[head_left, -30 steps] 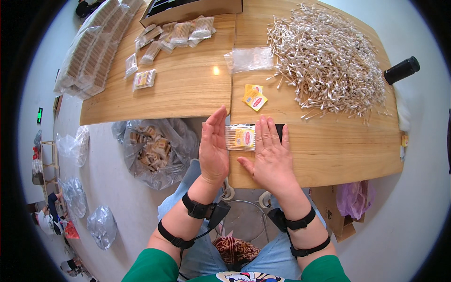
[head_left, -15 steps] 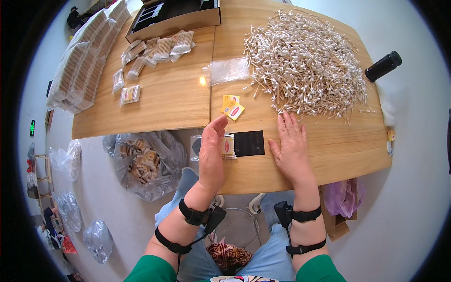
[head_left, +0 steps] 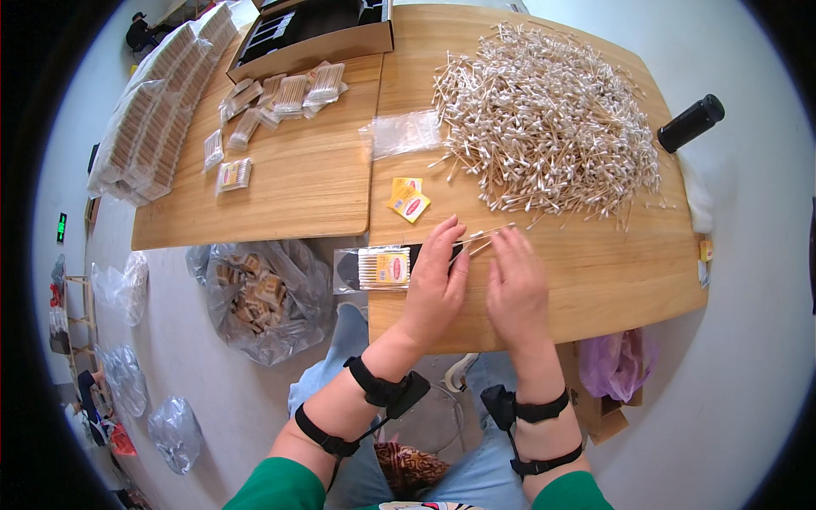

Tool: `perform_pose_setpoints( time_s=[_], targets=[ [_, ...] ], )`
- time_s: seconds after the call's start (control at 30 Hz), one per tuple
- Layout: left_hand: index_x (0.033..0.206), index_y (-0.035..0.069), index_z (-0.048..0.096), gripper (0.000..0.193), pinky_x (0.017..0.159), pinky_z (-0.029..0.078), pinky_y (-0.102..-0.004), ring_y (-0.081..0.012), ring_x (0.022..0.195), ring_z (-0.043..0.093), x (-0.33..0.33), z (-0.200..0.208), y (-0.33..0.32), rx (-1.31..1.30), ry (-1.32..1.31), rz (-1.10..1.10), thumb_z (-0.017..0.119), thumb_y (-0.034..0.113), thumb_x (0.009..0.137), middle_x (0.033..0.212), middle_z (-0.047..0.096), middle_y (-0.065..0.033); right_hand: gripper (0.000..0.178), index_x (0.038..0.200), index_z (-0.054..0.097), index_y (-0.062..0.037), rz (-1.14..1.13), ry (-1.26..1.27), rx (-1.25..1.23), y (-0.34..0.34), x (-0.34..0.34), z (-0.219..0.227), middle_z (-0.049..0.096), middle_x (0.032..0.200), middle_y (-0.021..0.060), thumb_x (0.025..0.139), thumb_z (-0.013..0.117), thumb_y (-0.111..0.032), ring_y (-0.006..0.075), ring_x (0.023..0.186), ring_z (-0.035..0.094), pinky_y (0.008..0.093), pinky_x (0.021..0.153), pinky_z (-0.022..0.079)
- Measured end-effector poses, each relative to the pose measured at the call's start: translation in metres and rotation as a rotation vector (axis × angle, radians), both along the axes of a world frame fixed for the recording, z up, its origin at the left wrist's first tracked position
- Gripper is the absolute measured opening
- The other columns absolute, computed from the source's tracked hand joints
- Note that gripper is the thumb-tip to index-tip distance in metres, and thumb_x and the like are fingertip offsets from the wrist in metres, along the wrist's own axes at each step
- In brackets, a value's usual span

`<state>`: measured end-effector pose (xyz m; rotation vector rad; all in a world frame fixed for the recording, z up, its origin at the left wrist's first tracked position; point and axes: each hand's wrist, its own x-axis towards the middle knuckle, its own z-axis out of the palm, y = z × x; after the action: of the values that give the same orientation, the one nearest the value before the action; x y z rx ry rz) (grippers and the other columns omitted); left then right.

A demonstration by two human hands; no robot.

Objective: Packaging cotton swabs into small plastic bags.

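Observation:
A few cotton swabs (head_left: 481, 239) span the gap between my two hands, just above the table. My left hand (head_left: 435, 280) has their left ends between thumb and fingers, while my right hand (head_left: 517, 293) closes on the right ends. Left of my left hand lies a clear bag holding a row of swabs and a yellow card (head_left: 392, 269). A black flat pad under that bag is mostly covered by my left hand. Loose yellow cards (head_left: 411, 202) rest just beyond. The big heap of loose swabs (head_left: 548, 119) spreads farther off to the right.
Empty clear bags (head_left: 406, 134) lie beyond the cards. Filled packs (head_left: 291, 95) and a cardboard box (head_left: 319, 38) sit far left, beside stacked wrapped packs (head_left: 161, 110). A black bottle (head_left: 691, 123) marks the right edge. Below the left table hangs a grey plastic bag (head_left: 272, 297) of packs.
My left hand has moved right, off the bagged pack, uncovering it. My right hand has drawn back from the heap, its fingers closing in, and swabs now lie between both hands.

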<state>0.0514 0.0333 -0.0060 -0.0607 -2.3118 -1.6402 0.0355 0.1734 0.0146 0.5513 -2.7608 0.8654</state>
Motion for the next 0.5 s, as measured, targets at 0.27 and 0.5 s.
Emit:
perform_pose_setpoints(
  time_s=[0.27, 0.5],
  targets=[
    [0.133, -0.001, 0.052, 0.044, 0.111, 0.038, -0.0446, -0.0426, 0.134, 0.044, -0.001, -0.01, 0.02, -0.28, 0.087, -0.094, 0.058, -0.003, 0.089, 0.146, 0.043, -0.026, 0.028, 0.109, 0.067, -0.0045, 0.05, 0.044, -0.058, 0.021, -0.025, -0.004, 0.063, 0.114, 0.0151, 0.082, 0.067, -0.003, 0.0356, 0.114, 0.056, 0.0441, 0.096, 0.045],
    [0.119, 0.001, 0.056, 0.044, 0.096, 0.046, -0.0451, -0.0403, 0.111, 0.054, -0.005, -0.005, 0.011, -0.421, 0.068, 0.059, 0.069, -0.001, 0.077, 0.12, 0.055, -0.0209, 0.014, 0.084, 0.06, -0.0043, 0.064, -0.052, -0.05, 0.022, -0.024, -0.003, 0.058, 0.09, 0.0122, 0.077, 0.072, -0.005, 0.0338, 0.091, 0.055, 0.0443, 0.08, 0.046]
  ],
)
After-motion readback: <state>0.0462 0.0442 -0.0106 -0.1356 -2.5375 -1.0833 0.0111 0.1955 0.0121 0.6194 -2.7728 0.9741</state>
